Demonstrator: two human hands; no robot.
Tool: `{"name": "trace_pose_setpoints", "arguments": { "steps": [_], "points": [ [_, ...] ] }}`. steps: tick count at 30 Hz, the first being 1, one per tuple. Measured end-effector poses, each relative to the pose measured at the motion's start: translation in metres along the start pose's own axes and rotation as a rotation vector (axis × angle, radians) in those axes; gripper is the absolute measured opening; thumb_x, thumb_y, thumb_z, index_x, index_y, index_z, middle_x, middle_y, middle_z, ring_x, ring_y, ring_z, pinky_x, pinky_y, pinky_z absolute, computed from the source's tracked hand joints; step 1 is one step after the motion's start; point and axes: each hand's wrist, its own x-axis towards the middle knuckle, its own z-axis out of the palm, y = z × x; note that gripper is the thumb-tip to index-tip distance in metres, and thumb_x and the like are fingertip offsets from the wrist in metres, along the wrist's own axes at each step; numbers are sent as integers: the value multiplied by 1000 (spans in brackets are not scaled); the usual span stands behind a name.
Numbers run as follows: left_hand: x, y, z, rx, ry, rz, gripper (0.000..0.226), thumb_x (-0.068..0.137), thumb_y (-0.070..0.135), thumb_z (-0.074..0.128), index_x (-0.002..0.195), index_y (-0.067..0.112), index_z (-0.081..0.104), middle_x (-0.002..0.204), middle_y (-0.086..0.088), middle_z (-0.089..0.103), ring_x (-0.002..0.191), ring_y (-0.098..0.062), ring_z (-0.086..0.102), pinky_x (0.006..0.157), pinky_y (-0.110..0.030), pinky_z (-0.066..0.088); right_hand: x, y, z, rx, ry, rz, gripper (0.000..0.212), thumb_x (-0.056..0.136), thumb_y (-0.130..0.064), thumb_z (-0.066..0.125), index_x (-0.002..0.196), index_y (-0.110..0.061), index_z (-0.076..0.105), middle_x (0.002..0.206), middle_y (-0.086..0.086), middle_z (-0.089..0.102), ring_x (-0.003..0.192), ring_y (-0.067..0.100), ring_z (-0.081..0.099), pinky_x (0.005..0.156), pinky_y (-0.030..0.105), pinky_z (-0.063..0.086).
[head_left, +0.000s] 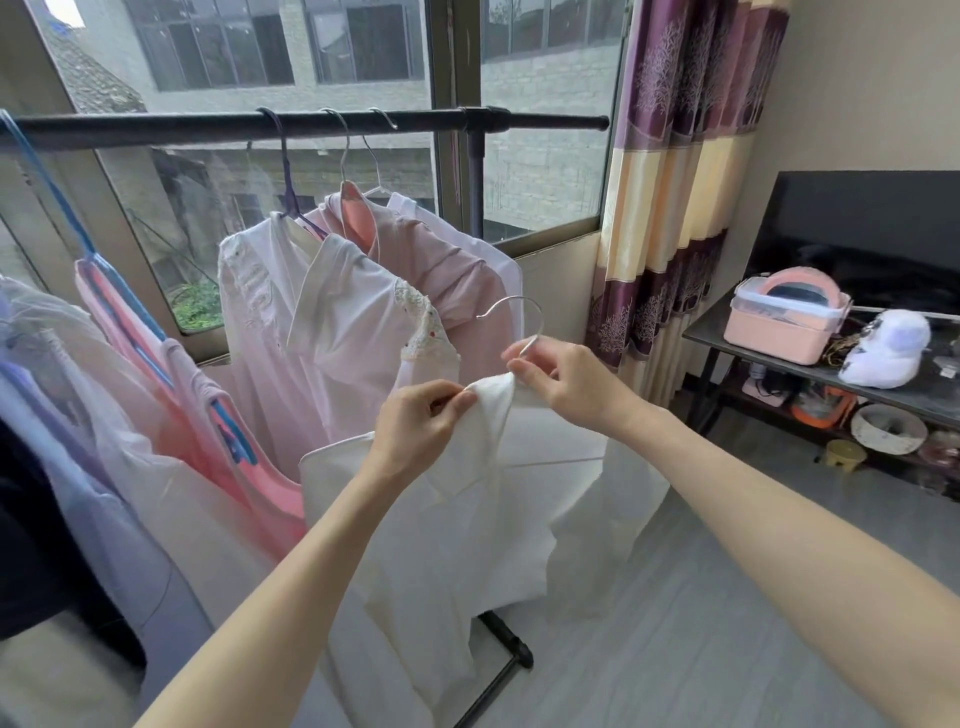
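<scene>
My left hand (421, 423) pinches the white shirt (467, 530) by its collar and my right hand (563, 387) grips the hanger (514, 298) neck, both below the rail (260, 126). If I lift it unevenly, the shirt could slip off onto the floor (675, 597).

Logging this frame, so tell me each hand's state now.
Left hand: closed, pinching the collar of the white shirt.
Right hand: closed, holding the metal hanger by its neck.

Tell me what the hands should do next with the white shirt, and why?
Probably hook the hanger over the rail: the white shirt seems to sit on it, the right hand holds its neck, the left hand pinches the collar.
</scene>
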Motion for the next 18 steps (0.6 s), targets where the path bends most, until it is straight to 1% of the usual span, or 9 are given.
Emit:
{"name": "trace_pose_setpoints", "arguments": {
  "steps": [1,3,5,6,9,13,15,17,18],
  "points": [
    [-1,1,2,0,2,18,13,87,26,63,81,17,71,67,6,63,62,-4,52,60,-24,38,3,-1,2,14,-12,21,27,94,-22,50,96,-1,66,65,-12,50,61,6,46,60,14,34],
    [-3,1,6,36,30,71,16,85,32,62,88,19,70,77,7,64,78,-14,56,69,-27,40,6,1,8,29,57,73,35,96,-19,46,82,9,61,55,-8,40,54,12,38,54,23,27],
    [-6,0,13,156,110,115,32,80,42,57,104,22,65,98,5,60,99,-17,50,81,-30,36,5,1,12,58,173,109,37,97,-15,45,68,5,54,55,-6,41,57,16,38,54,23,25],
    [-9,1,16,205,181,127,40,78,46,55,110,22,61,105,2,56,103,-18,46,84,-32,34,5,2,12,68,219,128,35,97,-14,44,67,0,55,59,-6,47,60,16,42,55,21,27],
    [-25,3,28,271,302,195,45,77,54,51,100,17,57,101,-2,55,99,-25,51,82,-36,37,6,3,11,87,292,161,27,96,-13,45,84,3,63,77,2,58,75,17,51,64,21,30],
    [-37,8,53,449,215,144,55,70,68,45,85,15,50,87,0,54,85,-24,53,70,-36,39,7,-5,10,160,365,171,19,94,-13,49,92,3,57,70,-4,51,72,16,48,67,22,33],
    [-34,13,61,464,201,79,44,71,58,46,84,15,49,84,-1,54,83,-26,54,67,-37,40,6,-10,12,192,356,164,15,94,-12,48,95,2,53,68,-9,46,70,15,45,64,20,35],
    [-29,17,62,355,224,31,19,76,29,50,84,12,50,83,-6,57,83,-31,56,66,-38,38,2,-8,11,195,341,169,12,95,-11,46,96,0,52,71,-6,46,73,16,44,63,15,34],
    [-26,17,59,291,215,-10,12,77,16,51,87,10,51,86,-9,58,86,-33,56,67,-39,38,0,-5,10,178,339,179,11,95,-10,46,96,0,52,74,-3,47,76,17,45,64,17,34]
  ]
}}
